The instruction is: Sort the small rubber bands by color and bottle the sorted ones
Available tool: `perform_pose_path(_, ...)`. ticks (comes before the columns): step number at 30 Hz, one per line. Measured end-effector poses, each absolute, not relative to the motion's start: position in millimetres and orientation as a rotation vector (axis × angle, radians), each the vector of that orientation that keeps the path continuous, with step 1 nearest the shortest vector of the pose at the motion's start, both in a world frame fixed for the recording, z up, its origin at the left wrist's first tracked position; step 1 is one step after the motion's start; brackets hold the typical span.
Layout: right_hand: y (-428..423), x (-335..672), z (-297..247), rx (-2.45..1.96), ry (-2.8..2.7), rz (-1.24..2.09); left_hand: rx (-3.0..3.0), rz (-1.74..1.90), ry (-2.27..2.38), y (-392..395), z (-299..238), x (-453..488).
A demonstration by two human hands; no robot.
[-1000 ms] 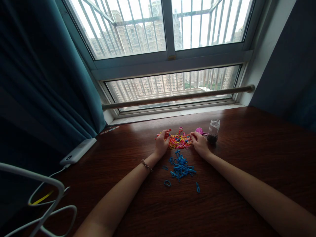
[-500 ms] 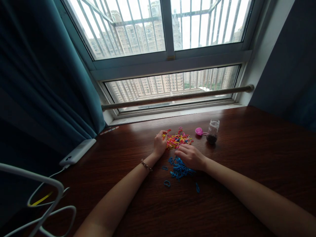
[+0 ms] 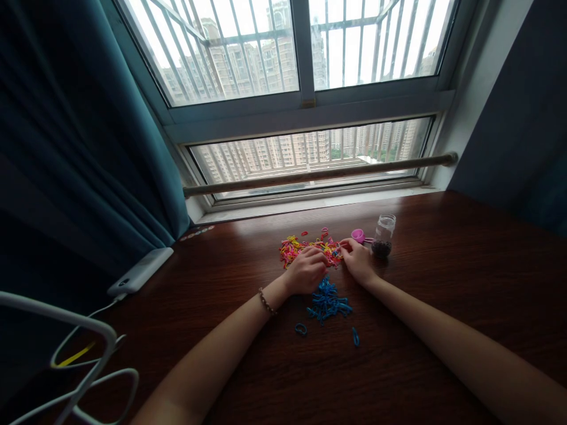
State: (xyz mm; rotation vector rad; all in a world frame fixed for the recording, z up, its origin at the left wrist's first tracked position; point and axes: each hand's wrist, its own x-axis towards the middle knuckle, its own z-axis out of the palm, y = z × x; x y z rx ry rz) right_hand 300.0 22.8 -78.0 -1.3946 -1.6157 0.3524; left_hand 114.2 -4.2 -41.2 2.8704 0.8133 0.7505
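On dark wood [image 3: 248, 378], blue links [image 3: 330, 306] are heaped at mixed angles beside the left hand [image 3: 306, 270], fingers curled; multicoloured links [image 3: 290, 254] are met by the right hand [image 3: 358, 261], fingers nearly closed; grip cannot be told.

We've got a glossy wood-look surface [image 3: 301, 378], smooth plasticky links [image 3: 328, 304] with a bit of sheen, a shiny plastic scoop [image 3: 357, 235], and a clear, smooth jar [image 3: 384, 231] (glass or plastic, we can't tell). Curtain [image 3: 110, 118] looks like matt cloth.
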Motion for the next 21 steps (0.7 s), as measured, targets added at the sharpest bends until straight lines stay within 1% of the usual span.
perform_pose_path(2, 24, 301, -80, -1.41, -1.653, 0.371, 2.952, 0.528, 0.651, -10, -39, 118)
perform_pose_path(4, 23, 301, -81, -1.432, -1.708, 0.344, 2.991, 0.47, 0.594, -12, -40, 119)
perform_pose_path(7, 22, 300, -83, -1.434, -1.777, 0.264, 2.976, 0.673, 0.749, -7, -44, 116)
perform_pose_path(10, 22, 300, -85, -1.345, -1.843, 0.25, 2.864, 0.925, 1.061, 4, -49, 111)
perform_pose_path(12, 23, 300, -85, -1.313, -1.853, 0.265, 2.785, 1.005, 1.234, 12, -53, 110)
perform_pose_path(15, 22, 299, -81, -1.302, -1.804, 0.283, 2.716, 0.986, 1.362, 21, -59, 111)
perform_pose_path(21, 17, 297, -71, -1.182, -1.698, 0.342, 2.697, 0.856, 1.408, 26, -66, 112)
